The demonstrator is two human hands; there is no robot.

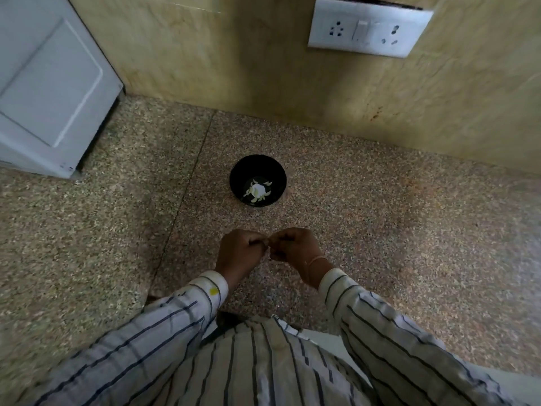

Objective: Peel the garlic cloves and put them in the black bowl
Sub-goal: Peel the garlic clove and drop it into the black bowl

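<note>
Both hands meet just below the middle of the frame, the left hand and the right hand curled with fingertips touching, each grip narrow and pinched on something tiny between them. That something is most likely a garlic clove, but it is too small and hidden by the fingers to be sure. Peeling appears to be the step in hand. To do it well, one grip should hold the clove steady while the other nips the papery skin at the tip and pulls it along the length, over the desk so that scraps fall clear of the bowl. The black bowl stands in the middle of the frame, directly above the hands and apart from them, with pale peeled cloves lying on its bottom. A short reach straight forward should carry the finished clove over the rim, and it should be dropped only once the skin is fully off.
</note>
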